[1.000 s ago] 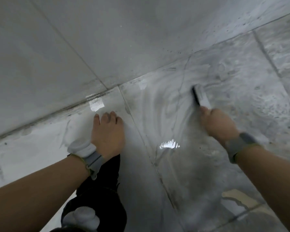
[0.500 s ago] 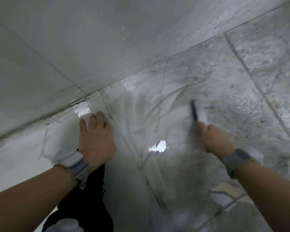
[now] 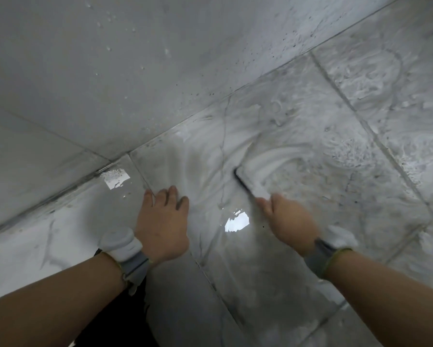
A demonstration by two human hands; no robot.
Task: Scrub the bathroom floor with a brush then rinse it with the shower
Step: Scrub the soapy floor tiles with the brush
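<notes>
Wet grey marble floor tiles [image 3: 298, 259], streaked with soapy swirls, meet a pale speckled wall [image 3: 160, 58] along a dark grout line. On the tiles near that wall the left hand [image 3: 161, 226] rests flat with its fingers straight. Well apart from it, the right hand [image 3: 291, 222] grips the handle of a blurred brush [image 3: 250, 185], whose head lies on the sudsy tile just ahead of its knuckles.
</notes>
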